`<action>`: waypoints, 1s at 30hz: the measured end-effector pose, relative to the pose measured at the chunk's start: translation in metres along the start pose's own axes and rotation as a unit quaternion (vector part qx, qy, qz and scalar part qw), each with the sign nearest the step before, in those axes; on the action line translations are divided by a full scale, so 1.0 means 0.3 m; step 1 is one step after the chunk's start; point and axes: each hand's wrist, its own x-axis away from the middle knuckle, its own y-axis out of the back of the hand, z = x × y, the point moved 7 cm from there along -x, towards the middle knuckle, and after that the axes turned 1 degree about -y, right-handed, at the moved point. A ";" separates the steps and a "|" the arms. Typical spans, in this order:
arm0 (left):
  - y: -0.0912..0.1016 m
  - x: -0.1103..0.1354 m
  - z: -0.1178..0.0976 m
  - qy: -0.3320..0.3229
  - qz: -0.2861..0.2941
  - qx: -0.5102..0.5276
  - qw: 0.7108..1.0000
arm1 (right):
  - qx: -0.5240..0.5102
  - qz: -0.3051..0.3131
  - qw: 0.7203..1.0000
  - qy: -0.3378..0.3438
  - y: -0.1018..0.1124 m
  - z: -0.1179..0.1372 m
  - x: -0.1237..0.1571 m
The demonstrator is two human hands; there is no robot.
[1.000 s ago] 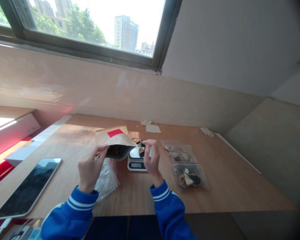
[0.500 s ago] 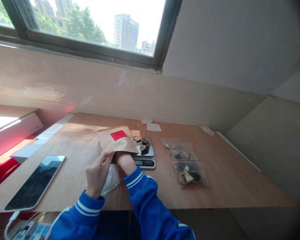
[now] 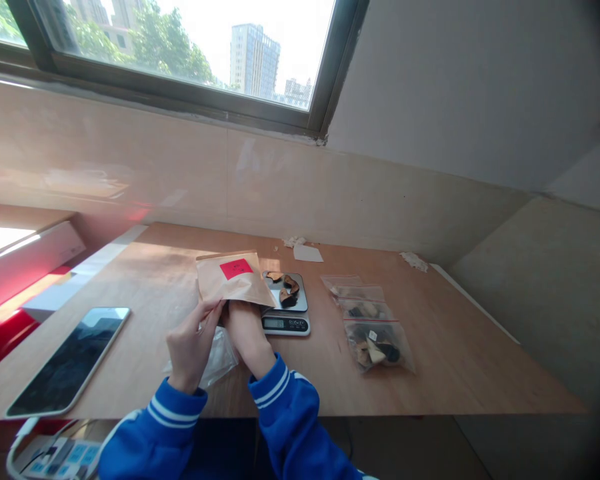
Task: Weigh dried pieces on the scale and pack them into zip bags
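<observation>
A brown paper bag (image 3: 230, 287) with a red label is held up over the table, its near edge toward me. My left hand (image 3: 190, 340) pinches that edge at its left part. My right hand (image 3: 247, 330) reaches in under the bag's near edge; its fingers are hidden there. Just right of the bag, a small kitchen scale (image 3: 286, 325) carries dark-edged, brownish dried slices (image 3: 289, 291) on its plate. Beneath my hands lies a clear plastic bag (image 3: 219, 360).
Zip bags (image 3: 377, 340) with dried pieces lie on the right of the table (image 3: 460, 360). A phone (image 3: 70, 360) with a white cable is at left. White paper (image 3: 308, 253) lies near the wall, below the window.
My right hand has drawn back slightly toward me, so more of its back and wrist shows. The paper bag stays nearly in place in my left hand.
</observation>
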 end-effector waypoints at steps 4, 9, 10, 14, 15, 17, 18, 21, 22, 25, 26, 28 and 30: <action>-0.006 -0.011 -0.002 -0.002 0.000 -0.006 1.000 | -0.058 0.037 0.990 -0.124 0.061 -0.028 0.038; -0.016 -0.030 -0.008 -0.013 -0.002 -0.014 1.000 | -0.061 -0.023 0.989 -0.129 0.133 -0.030 0.079; -0.016 -0.035 -0.007 -0.013 -0.005 -0.018 1.000 | -0.066 -0.041 0.990 -0.114 0.142 -0.030 0.086; -0.024 -0.066 -0.001 -0.016 -0.016 -0.041 0.999 | -0.093 -0.096 0.989 -0.065 0.151 -0.061 0.105; -0.030 -0.075 0.001 -0.018 -0.017 -0.046 0.999 | -0.096 -0.110 0.987 -0.062 0.149 -0.076 0.108; -0.048 -0.093 0.006 -0.023 -0.017 -0.055 0.998 | -0.098 -0.141 0.983 -0.060 0.143 -0.109 0.114; -0.059 -0.101 0.008 -0.026 -0.019 -0.061 0.998 | -0.099 -0.155 0.981 -0.059 0.139 -0.125 0.118; -0.084 -0.117 0.013 -0.040 -0.050 -0.089 0.994 | -0.120 -0.200 0.972 -0.044 0.131 -0.166 0.138; -0.089 -0.119 0.014 -0.048 -0.069 -0.096 0.992 | -0.129 -0.220 0.966 -0.041 0.133 -0.181 0.150; -0.102 -0.111 0.021 -0.080 -0.119 -0.097 0.985 | -0.146 -0.293 0.942 -0.067 0.147 -0.246 0.194; -0.107 -0.107 0.026 -0.092 -0.128 -0.093 0.983 | -0.144 -0.310 0.935 -0.090 0.150 -0.275 0.206; -0.116 -0.101 0.038 -0.107 -0.138 -0.080 0.981 | -0.127 -0.315 0.930 -0.140 0.146 -0.331 0.215; -0.119 -0.100 0.053 -0.108 -0.144 -0.069 0.981 | -0.089 -0.287 0.937 -0.177 0.136 -0.376 0.200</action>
